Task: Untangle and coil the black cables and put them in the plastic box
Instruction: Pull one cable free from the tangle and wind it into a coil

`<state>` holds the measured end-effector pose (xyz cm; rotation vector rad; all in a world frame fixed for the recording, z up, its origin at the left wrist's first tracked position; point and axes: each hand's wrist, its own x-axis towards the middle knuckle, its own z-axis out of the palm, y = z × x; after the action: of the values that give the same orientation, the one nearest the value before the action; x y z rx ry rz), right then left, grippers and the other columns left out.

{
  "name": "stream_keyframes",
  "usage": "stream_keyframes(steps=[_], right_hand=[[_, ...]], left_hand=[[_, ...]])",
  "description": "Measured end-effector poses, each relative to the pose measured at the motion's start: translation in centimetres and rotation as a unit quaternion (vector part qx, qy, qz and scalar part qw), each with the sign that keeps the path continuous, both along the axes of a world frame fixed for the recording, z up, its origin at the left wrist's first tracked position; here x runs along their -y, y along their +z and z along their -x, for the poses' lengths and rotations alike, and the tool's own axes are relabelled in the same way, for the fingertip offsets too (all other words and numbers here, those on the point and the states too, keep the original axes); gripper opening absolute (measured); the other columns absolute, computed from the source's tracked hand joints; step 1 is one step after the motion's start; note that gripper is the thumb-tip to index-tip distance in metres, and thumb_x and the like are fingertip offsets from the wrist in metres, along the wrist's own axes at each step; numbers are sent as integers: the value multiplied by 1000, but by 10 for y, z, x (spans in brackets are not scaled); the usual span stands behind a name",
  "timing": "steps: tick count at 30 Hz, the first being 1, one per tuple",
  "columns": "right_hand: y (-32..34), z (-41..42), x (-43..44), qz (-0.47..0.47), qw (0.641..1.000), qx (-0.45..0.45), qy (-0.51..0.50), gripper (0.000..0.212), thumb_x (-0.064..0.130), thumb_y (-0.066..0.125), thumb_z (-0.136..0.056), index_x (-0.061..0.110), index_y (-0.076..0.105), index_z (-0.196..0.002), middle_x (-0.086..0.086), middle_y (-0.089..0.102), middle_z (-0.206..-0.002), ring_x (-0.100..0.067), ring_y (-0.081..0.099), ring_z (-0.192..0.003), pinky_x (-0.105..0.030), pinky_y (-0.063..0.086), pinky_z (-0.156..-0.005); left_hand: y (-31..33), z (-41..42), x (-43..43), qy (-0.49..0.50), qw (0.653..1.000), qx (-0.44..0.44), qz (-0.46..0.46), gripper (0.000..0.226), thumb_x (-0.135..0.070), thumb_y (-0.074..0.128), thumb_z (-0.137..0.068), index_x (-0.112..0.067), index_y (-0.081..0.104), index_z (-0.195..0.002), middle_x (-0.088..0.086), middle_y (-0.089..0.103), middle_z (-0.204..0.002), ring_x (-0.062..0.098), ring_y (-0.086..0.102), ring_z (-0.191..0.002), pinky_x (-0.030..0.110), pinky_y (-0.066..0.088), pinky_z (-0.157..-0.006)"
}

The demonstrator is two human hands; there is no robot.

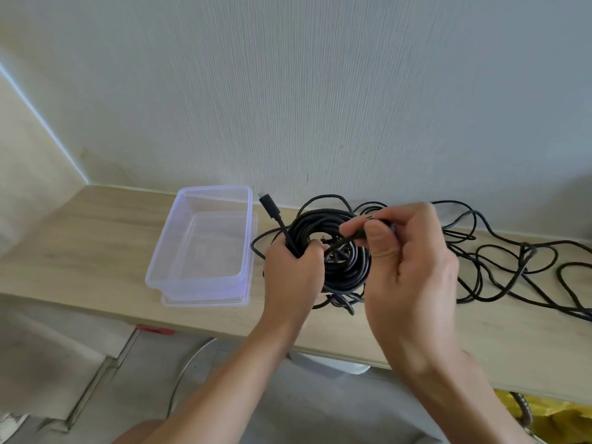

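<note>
The left hand (pixel 290 270) is closed round the nine o'clock side of a coil of black cable (pixel 320 221), its fingers curled through the middle of the loops and holding the bundle just above the worktop (pixel 96 251). The right hand (pixel 413 261) is at the coil's two o'clock edge. It pinches a single strand between the thumb and the curled fingers, with the thumbnail facing the camera.

A straight end of the cable with a black connector (pixel 269 206) sticks out of the left hand's grip toward eleven o'clock. A few slack loops hang below the coil at six o'clock, between the two wrists.

More loose black cable (pixel 527 249) sprawls over the worktop at three o'clock of the coil in wide tangled loops. It reaches the right edge of the view, and strands from it run in behind the right hand.

The clear plastic box (pixel 165 241) stands at nine o'clock of the coil, just beside it and apart from the left hand. It is open at the top and rests on what looks like its lid (pixel 205 303). The worktop is pale wood and sits against a textured white wall (pixel 320 91). Something yellow and crumpled (pixel 560 415) lies below the worktop's near edge at five o'clock.
</note>
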<state>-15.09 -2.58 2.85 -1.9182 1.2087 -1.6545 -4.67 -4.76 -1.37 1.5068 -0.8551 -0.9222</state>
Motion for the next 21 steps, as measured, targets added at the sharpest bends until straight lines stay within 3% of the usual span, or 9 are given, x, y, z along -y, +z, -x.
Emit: stream_keyframes(steps=[2, 5, 9, 12, 15, 18, 19, 21], right_hand=[[12, 2, 0, 2, 999, 39, 8, 11, 21, 44, -101, 26, 48, -91, 10, 71, -83, -13, 66, -73, -29, 50, -63], [32, 6, -1, -1, 991, 129, 31, 20, 13, 41, -102, 27, 45, -88, 2, 71, -80, -22, 65, -66, -29, 51, -62], [44, 8, -7, -40, 964, 245, 99, 19, 17, 36, -103, 12, 47, -88, -3, 67, -72, -22, 63, -60, -34, 52, -61], [50, 4, -21, -84, 928, 317, 177, 24, 31, 39, -99, 15, 50, -84, 1, 60, -62, -17, 56, -58, -32, 45, -53], [58, -1, -35, -65, 912, 316, 254, 22, 38, 43, -94, 22, 54, -83, 8, 55, -56, -22, 49, -55, -30, 39, -53], [56, -2, -41, -70, 904, 275, 319, 29, 41, 47, -99, 21, 55, -79, 8, 52, -55, -30, 38, -52, -41, 31, -50], [51, -1, -41, -106, 903, 247, 336, 30, 37, 49, -99, 19, 55, -76, 5, 50, -53, -31, 36, -50, -41, 29, -49], [31, 3, -34, -246, 899, 125, 340, 31, 30, 46, -97, 14, 55, -71, 0, 49, -48, -23, 38, -47, -33, 31, -47]], left_hand=[[-3, 0, 2, 6, 1000, 8, -7, 15, -20, 57, -82, -13, 70, -85, 10, 71, -79, 24, 65, -73, 43, 57, -73], [-7, -4, 4, 23, 1000, 12, -17, 13, -14, 61, -89, -18, 66, -78, -11, 64, -61, 10, 62, -61, 23, 50, -56], [-3, -10, 10, 11, 1000, -2, -19, 12, -12, 56, -93, -9, 66, -99, 8, 73, -85, 24, 73, -64, 42, 60, -50], [-2, -14, 18, 24, 999, 3, 22, 17, -9, 54, -95, -6, 63, -109, 8, 72, -87, 18, 71, -59, 36, 58, -47], [-5, -15, 25, 35, 998, -4, 54, 16, -8, 60, -95, 0, 63, -109, 8, 70, -86, 7, 67, -58, 24, 53, -48], [-6, -13, 25, 16, 996, -35, 79, 24, -23, 68, -93, -5, 63, -109, 12, 72, -94, 19, 73, -78, 41, 61, -68], [-7, -14, 25, 24, 996, -33, 84, 22, -22, 68, -93, -6, 63, -108, 13, 72, -96, 24, 73, -83, 45, 60, -74], [-8, -18, 27, 84, 992, -11, 98, 11, -6, 63, -92, -1, 62, -101, 10, 70, -86, 15, 69, -73, 34, 58, -66]])
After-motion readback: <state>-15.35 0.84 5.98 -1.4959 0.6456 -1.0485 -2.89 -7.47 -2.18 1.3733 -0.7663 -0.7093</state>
